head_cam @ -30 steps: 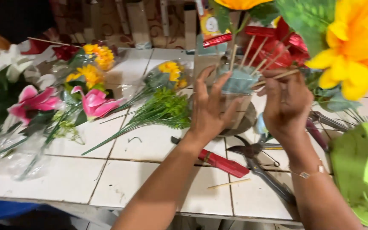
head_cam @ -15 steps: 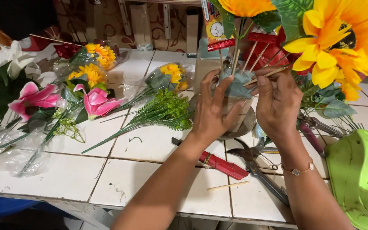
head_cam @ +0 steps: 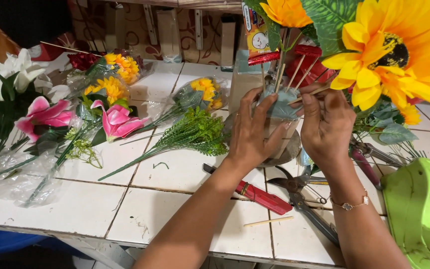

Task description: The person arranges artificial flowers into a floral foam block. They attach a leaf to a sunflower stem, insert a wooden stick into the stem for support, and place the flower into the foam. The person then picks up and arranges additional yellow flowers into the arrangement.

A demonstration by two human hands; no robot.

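My left hand [head_cam: 253, 133] wraps around the side of a small brown pot [head_cam: 279, 130] topped with grey-blue foam [head_cam: 280, 105], holding it on the tiled table [head_cam: 155, 209]. My right hand [head_cam: 326, 123] pinches a thin wooden stick [head_cam: 308, 93] at the foam's right edge. Several more sticks carrying red shapes [head_cam: 308, 51] stand in the foam. A large yellow sunflower [head_cam: 399, 47] and an orange flower [head_cam: 287, 12] rise above the pot, close to the camera.
Red-handled cutters [head_cam: 255, 192] and dark pliers [head_cam: 304, 199] lie in front of the pot, with a loose stick [head_cam: 268, 221]. A green tape dispenser [head_cam: 416, 209] sits at the right. Green fern sprigs [head_cam: 190, 134], pink lilies [head_cam: 115, 122], white lilies [head_cam: 8, 74] and wrapped yellow flowers [head_cam: 110, 87] lie to the left.
Both hands have stayed on the pot while the view shifted slightly. My right hand's fingers have closed onto a stick at the foam's edge.
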